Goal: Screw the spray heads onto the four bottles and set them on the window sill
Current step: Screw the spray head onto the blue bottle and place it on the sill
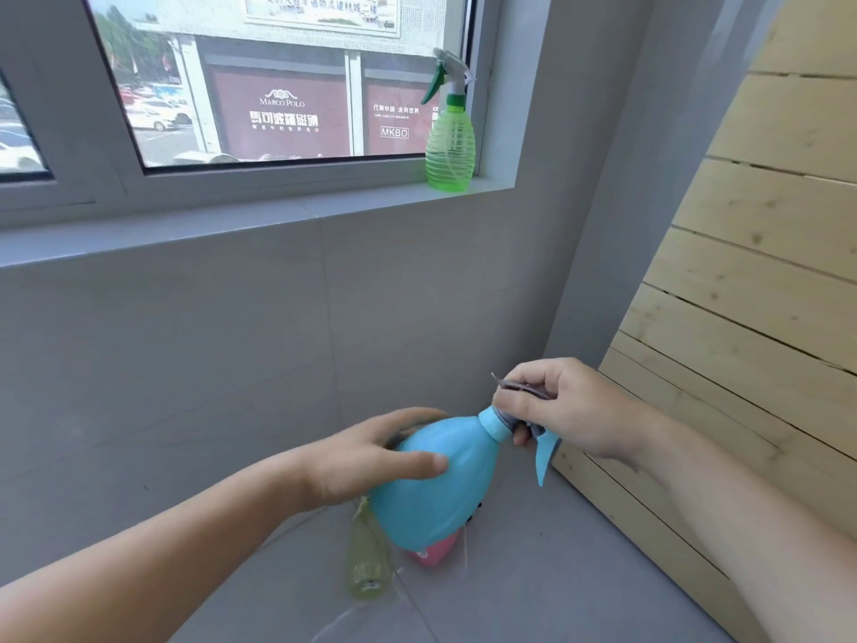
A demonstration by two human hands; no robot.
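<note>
- One down: the green bottle [450, 146] stands upright on the window sill [232, 225], spray head fitted, tucked at the sill's right end against the window frame.
- Bottle two is in play: the blue bottle [433, 480] is held in the air, tilted with its neck pointing up and to the right.
- The left hand [371, 457] cups the blue bottle's body, thumb across the front and fingers around the far side, bracing it.
- The right hand [561, 410] is closed around the spray head [533, 420] right at the neck, with the blue trigger hanging down below the fingers. That reads as the twisting grip, though I cannot tell how far the thread has taken.
- The collar looks seated on the neck, so my call is that this one is close to finished, pending a last snug turn.
- Waiting below on the floor [533, 573]: a pale yellow bottle [366, 563] lying on its side, and a pink bottle [433, 552] mostly hidden behind the blue one.
- Whether those two have heads on yet is hard to say; the pink one's top is out of sight.
- Score as I judge it: one bottle finished and placed, one being capped, two to go. After that, all three need lifting up to join the green one, and the sill has plenty of bare room to its left.
</note>
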